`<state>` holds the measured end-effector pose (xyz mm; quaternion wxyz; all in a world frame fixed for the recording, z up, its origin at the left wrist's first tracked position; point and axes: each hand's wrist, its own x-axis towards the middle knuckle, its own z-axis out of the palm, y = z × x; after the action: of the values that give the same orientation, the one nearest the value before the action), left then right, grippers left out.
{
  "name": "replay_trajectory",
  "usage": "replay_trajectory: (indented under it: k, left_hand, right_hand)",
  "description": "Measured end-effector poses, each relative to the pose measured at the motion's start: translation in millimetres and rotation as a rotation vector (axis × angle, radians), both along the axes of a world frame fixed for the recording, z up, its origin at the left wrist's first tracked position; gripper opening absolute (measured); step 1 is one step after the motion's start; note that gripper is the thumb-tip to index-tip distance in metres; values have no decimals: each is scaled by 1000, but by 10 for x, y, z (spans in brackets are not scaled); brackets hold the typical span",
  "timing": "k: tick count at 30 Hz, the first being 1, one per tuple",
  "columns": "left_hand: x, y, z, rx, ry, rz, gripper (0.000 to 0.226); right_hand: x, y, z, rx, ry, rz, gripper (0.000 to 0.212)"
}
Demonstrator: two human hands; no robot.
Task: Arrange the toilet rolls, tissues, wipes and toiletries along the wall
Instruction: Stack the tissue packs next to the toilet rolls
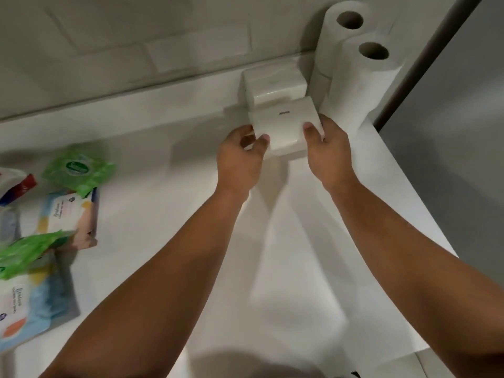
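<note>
- Your left hand [240,151] and right hand [326,144] both grip one tissue pack [283,126], thumbs on top, fingers hidden under the sides — it seems to hover just above the counter [191,173], though I cannot tell whether its base touches.
- Just beyond your fingertips sits a second tissue pack [272,83], already against the wall [136,50]. Keep yours level and square to it, then set it down flush in front or lift it on top — whichever you choose, line up the edges.
- Just past your right hand stand two paper rolls [354,72], upright and close; I judge a sideways nudge could tip them, so move straight ahead.
- Further right the counter ends at a drop — little room there.
- Well to the left of your left hand lie the wipes packs [73,170], loose; the stretch between is open.
</note>
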<state>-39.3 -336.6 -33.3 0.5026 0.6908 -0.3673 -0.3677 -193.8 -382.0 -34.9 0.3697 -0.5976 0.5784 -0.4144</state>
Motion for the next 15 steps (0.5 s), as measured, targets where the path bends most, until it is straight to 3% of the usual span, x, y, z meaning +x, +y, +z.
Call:
replay_trajectory:
  k: [3, 9, 12, 15]
  left_hand:
    - [-62, -262, -29, -6, -94, -17, 38]
    - [-91, -467, -155, 30, -280, -64, 63]
    - [-70, -526, -165, 36, -243, -71, 77]
    - [-49, -590, -181, 4, -163, -158, 76]
  right_hand:
    - [-31, -272, -61, 14, 5, 12, 31]
    - [-36, -598, -138, 81, -20, 47, 32]
    - [-36, -710, -86, 130, -98, 85, 28]
    - [-10, -801, -45, 222, -220, 118, 27]
